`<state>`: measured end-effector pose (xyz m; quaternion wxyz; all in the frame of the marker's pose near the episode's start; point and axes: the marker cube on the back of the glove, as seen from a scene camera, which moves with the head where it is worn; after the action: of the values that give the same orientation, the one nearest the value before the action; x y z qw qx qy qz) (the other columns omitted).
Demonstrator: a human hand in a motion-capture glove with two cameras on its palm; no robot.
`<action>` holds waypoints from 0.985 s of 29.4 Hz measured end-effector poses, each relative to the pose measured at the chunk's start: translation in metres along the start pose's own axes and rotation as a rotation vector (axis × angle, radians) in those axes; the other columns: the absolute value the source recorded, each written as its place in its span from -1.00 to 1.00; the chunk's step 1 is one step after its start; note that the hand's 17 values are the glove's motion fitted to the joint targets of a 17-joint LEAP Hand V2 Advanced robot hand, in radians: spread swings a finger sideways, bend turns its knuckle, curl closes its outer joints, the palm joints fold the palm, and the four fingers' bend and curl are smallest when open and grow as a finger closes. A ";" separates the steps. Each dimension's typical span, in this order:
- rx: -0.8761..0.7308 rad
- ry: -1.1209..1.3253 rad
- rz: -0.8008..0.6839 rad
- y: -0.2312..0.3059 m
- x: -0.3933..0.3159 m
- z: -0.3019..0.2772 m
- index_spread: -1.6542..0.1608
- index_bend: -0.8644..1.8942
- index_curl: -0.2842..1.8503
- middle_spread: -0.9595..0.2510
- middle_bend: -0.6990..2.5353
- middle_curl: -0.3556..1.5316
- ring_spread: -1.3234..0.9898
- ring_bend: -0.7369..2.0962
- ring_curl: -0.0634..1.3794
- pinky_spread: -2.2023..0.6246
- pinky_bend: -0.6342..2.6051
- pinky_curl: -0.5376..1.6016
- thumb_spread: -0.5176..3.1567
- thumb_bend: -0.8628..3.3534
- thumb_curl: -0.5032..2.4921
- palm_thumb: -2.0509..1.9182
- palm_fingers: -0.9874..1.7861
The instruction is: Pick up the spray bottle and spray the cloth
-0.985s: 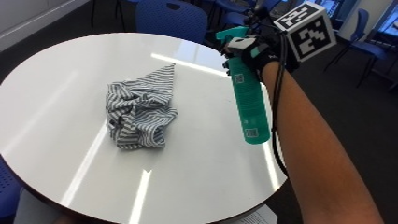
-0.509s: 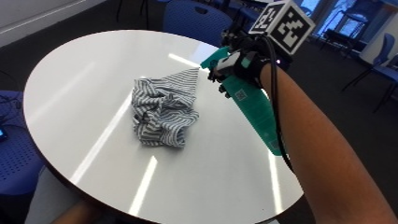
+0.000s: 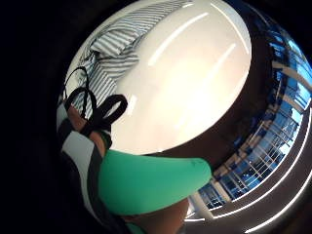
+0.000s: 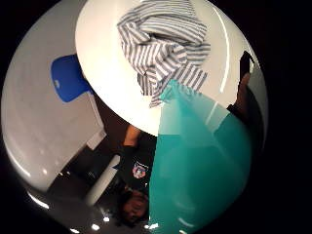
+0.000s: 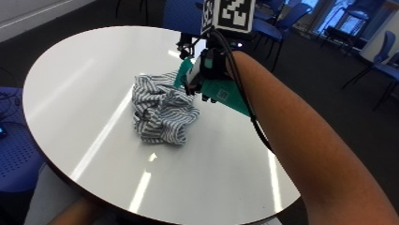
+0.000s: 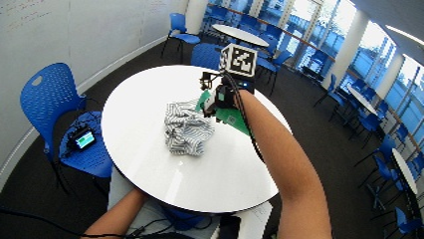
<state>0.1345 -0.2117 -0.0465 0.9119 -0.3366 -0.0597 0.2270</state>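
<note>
White round table (image 5: pixel 81 84) among blue chairs (image 6: pixel 50 94).

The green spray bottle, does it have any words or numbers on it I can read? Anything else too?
Green spray bottle, held by the gloved right hand: a small white label, too small to read.
Whiteboard wall: faint writing, too blurred to read.
Striped cloth and white table: no text.

Cloth (image 5: pixel 163 111): lies crumpled on the worktop (image 5: pixel 93 84), near its middle.
Spray bottle (image 5: pixel 215 91): in the air over the worktop, tilted, just beside the cloth on the right-arm side, nozzle end towards the cloth.
Right hand (image 5: pixel 209 65): wrapped round the bottle's upper part, above the cloth's far edge.
Chair (image 6: pixel 56 107): on the floor left of the worktop.
</note>
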 end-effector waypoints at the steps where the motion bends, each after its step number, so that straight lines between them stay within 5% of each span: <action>1: -0.014 0.021 0.007 0.000 -0.003 0.002 0.49 -0.16 -0.18 0.31 -0.25 -0.09 -0.02 -0.06 -0.29 0.42 -0.35 -0.15 -0.52 -0.61 -0.17 0.51 0.68; 11: -0.131 0.324 0.099 -0.018 -0.012 0.036 0.49 -0.16 -0.17 0.31 -0.25 -0.09 -0.03 -0.07 -0.29 0.42 -0.35 -0.15 -0.51 -0.61 -0.17 0.51 0.68; 29: -0.145 0.260 0.106 -0.012 0.009 0.038 0.48 -0.16 -0.17 0.31 -0.26 -0.09 -0.03 -0.07 -0.29 0.42 -0.35 -0.15 -0.51 -0.61 -0.17 0.50 0.68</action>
<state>0.1369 -0.1936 -0.0095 0.8722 -0.4306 0.0602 0.2244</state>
